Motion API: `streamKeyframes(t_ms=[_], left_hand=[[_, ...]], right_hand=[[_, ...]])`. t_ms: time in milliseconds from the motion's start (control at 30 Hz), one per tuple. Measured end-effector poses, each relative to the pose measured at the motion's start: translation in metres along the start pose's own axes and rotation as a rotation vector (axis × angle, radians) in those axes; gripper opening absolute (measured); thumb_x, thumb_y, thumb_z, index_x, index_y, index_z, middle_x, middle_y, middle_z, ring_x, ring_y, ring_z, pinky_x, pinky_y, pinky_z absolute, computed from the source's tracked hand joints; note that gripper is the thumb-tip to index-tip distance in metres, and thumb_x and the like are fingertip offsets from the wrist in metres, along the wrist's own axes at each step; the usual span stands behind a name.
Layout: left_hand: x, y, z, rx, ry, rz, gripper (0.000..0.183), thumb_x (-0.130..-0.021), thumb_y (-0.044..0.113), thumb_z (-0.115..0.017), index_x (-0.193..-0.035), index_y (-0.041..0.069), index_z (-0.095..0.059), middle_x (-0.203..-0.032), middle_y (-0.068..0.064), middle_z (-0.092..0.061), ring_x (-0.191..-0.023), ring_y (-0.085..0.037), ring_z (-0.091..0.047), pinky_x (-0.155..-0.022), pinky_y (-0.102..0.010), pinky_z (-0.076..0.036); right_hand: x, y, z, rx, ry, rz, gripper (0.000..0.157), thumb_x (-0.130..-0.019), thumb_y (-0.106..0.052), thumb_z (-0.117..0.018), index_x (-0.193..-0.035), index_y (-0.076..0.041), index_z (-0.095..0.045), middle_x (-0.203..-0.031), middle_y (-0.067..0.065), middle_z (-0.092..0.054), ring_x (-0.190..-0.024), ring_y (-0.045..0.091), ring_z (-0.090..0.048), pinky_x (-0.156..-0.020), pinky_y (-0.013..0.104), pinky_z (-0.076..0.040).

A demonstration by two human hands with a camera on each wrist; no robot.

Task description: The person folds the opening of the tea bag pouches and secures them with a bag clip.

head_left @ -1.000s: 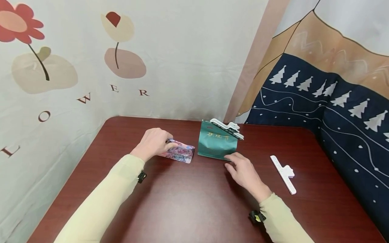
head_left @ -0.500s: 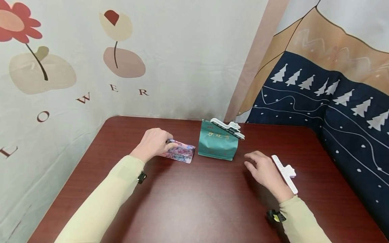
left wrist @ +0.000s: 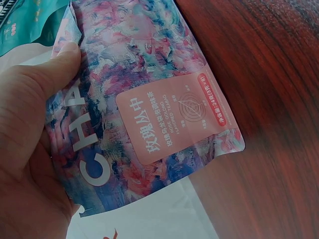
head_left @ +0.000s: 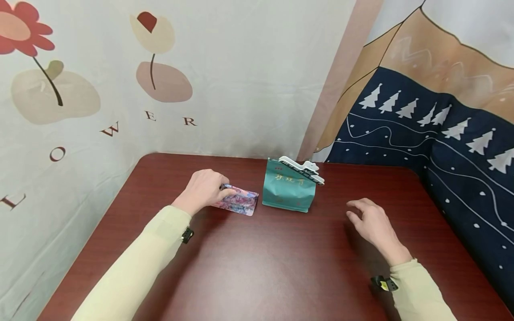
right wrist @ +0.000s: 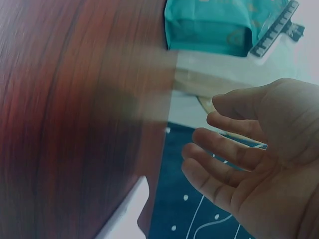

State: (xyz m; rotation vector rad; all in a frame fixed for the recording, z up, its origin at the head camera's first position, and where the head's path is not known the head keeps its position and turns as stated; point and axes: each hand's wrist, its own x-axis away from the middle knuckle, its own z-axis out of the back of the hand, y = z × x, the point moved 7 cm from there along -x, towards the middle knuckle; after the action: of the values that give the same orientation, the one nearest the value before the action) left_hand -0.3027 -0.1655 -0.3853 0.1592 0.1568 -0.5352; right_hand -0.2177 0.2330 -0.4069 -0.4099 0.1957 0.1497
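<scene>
My left hand [head_left: 205, 189] grips a floral tea pouch [head_left: 241, 201] by its edge. In the left wrist view the thumb lies over the front of the pouch [left wrist: 144, 64], beside large white letters; the fingers behind are hidden. A green pouch [head_left: 287, 189] stands to the right, with a white sealing clip [head_left: 301, 169] slanting across its top corner. My right hand [head_left: 373, 225] is apart from it over the table, holding nothing, fingers loosely bent. A second white clip [right wrist: 130, 211] shows below that hand in the right wrist view; the hand and arm hide it in the head view.
The dark red wooden table [head_left: 249, 267] reaches back to a white flower-printed curtain [head_left: 241, 80]. A navy cloth with white trees [head_left: 401, 129] hangs along the right side and back right corner.
My right hand has moved right, away from the green pouch's lower corner, and now covers the loose white clip in the head view. My left hand stays put on the floral tea pouch.
</scene>
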Motion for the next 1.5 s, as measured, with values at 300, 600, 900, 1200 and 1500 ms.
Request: streamKeyframes(t_ms=[300,600,900,1200,1500], left_hand=[[0.0,-0.001,-0.002,-0.009,-0.016,0.007,0.032,-0.089,0.048,-0.079,-0.081,0.016,-0.076,-0.061,0.007,-0.061,-0.058,-0.013,-0.045,-0.052,-0.029,-0.036],[0.0,-0.002,-0.003,0.0,-0.01,0.003,0.036,-0.089,0.048,-0.079,-0.07,0.019,-0.069,-0.054,0.008,-0.051,-0.057,-0.012,-0.041,-0.051,-0.029,-0.033],[0.0,-0.002,-0.003,-0.008,-0.008,0.003,0.035,-0.089,0.049,-0.079,-0.074,0.018,-0.071,-0.056,0.008,-0.053,-0.058,-0.013,-0.042,-0.052,-0.029,-0.034],[0.001,-0.002,-0.003,-0.006,-0.02,0.01,0.035,-0.089,0.05,-0.079,-0.074,0.019,-0.072,-0.057,0.008,-0.054,-0.058,-0.013,-0.043,-0.052,-0.029,-0.035],[0.0,-0.001,-0.001,0.0,-0.004,0.0,0.039,-0.089,0.05,-0.078,-0.069,0.019,-0.067,-0.054,0.008,-0.049,-0.057,-0.013,-0.042,-0.052,-0.029,-0.033]], right_hand=[[0.004,0.018,0.005,0.054,0.034,-0.052,0.028,-0.089,-0.004,-0.072,-0.115,0.005,-0.071,-0.115,0.029,-0.065,-0.093,0.043,-0.064,-0.078,0.06,-0.053],[0.006,0.033,0.007,0.082,0.044,-0.103,0.029,-0.088,-0.004,-0.071,-0.115,0.007,-0.07,-0.116,0.032,-0.063,-0.099,0.048,-0.06,-0.081,0.064,-0.051],[0.01,0.053,0.007,0.094,-0.033,-0.198,0.035,-0.089,-0.007,-0.069,-0.12,0.009,-0.066,-0.121,0.035,-0.058,-0.104,0.05,-0.055,-0.083,0.065,-0.049],[0.012,0.068,0.003,0.104,-0.109,-0.271,0.044,-0.089,-0.009,-0.07,-0.127,0.011,-0.06,-0.123,0.037,-0.055,-0.1,0.048,-0.057,-0.084,0.064,-0.048],[0.013,0.074,0.003,0.123,-0.143,-0.289,0.047,-0.089,-0.011,-0.07,-0.126,0.015,-0.057,-0.122,0.039,-0.054,-0.098,0.048,-0.057,-0.086,0.064,-0.048]])
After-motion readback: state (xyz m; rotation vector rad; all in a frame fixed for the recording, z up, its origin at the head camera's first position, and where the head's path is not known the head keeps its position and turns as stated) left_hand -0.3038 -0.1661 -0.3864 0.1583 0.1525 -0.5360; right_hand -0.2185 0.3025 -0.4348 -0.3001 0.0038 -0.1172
